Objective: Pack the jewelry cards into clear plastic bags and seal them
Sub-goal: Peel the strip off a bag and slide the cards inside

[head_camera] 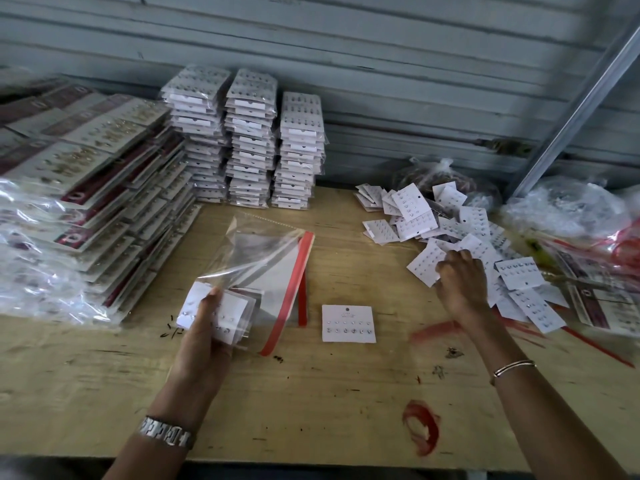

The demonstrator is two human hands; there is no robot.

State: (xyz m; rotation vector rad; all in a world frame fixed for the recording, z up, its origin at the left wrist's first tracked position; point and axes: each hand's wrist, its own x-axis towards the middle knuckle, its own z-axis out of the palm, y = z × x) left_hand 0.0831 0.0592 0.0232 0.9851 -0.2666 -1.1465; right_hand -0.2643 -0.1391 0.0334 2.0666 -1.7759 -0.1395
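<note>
My left hand (207, 327) grips a small stack of white jewelry cards (232, 315) together with a clear plastic bag (263, 258) that has a red seal strip along one edge; the bag sticks up and to the right of the stack. My right hand (462, 280) reaches into the loose pile of white jewelry cards (460, 233) at the right, fingers curled on the cards there. One single jewelry card (348, 323) lies flat on the table between my hands.
Three tall stacks of bagged cards (249, 140) stand against the back wall. Larger bagged card packs (86, 202) are heaped at the left. Plastic bags and red bands (588, 216) lie at the far right. The wooden table (311, 393) shows red marks.
</note>
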